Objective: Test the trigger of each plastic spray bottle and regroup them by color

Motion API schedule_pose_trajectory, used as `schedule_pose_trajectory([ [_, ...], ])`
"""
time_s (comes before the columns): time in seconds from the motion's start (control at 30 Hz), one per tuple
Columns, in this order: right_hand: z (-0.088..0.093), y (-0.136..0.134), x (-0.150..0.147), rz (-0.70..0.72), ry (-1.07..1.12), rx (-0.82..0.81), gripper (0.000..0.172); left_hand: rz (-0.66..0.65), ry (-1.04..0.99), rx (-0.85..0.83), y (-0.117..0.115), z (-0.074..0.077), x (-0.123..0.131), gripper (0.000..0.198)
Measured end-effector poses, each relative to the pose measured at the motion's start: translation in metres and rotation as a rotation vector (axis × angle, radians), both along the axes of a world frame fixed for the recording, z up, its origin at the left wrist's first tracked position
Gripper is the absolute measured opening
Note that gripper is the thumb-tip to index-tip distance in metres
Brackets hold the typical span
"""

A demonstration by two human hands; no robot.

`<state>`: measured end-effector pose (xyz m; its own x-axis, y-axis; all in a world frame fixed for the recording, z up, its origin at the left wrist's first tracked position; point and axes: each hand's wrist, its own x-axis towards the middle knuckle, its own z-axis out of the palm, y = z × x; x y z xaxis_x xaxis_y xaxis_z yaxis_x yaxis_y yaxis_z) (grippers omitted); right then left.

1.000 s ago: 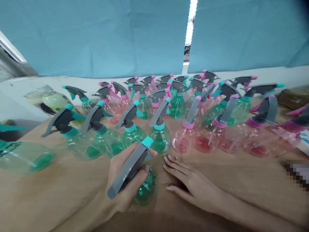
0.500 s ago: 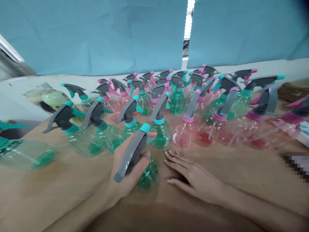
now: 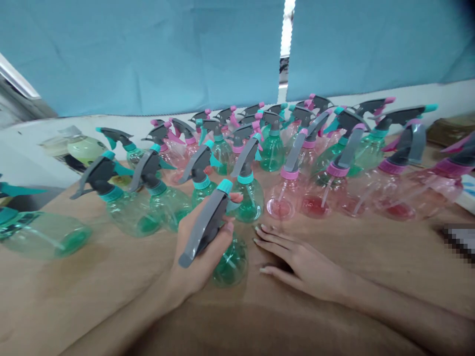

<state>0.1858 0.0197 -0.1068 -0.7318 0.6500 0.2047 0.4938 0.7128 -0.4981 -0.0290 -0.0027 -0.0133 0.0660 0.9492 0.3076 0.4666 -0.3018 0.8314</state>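
My left hand (image 3: 202, 247) is wrapped round the neck of a green spray bottle (image 3: 232, 264), just below its grey head with a turquoise nozzle. The bottle's base is on the brown table (image 3: 297, 316). To its right, my right hand (image 3: 300, 262) rests on the table with its fingers spread and nothing in them. Beyond both hands stands a row of spray bottles. Nearest are a green bottle (image 3: 248, 200) with a turquoise collar and a pink bottle (image 3: 281, 200) with a pink collar.
Several more green and pink spray bottles fill the back of the table. A green bottle (image 3: 44, 235) is at the far left. A pale jar (image 3: 86, 150) stands at the back left. A blue curtain (image 3: 166, 54) hangs behind, and a blurred dark-edged object (image 3: 462, 240) lies at the right.
The view has shifted slightly. My left hand still grips the same bottle, and my right hand is still flat on the table.
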Motion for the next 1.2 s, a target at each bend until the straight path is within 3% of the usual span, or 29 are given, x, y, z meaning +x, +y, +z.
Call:
schedule_pose_trajectory([
  [0.87,0.001,0.0015,0.0008,0.01,-0.049,0.022,0.06,0.036,0.009,-0.02,0.0003,0.0041,0.0018,0.032],
  [1.2,0.0008,0.0014,0.0007,0.007,-0.008,0.009,0.06,-0.058,0.001,-0.06,0.0028,0.0065,-0.0033,0.029],
])
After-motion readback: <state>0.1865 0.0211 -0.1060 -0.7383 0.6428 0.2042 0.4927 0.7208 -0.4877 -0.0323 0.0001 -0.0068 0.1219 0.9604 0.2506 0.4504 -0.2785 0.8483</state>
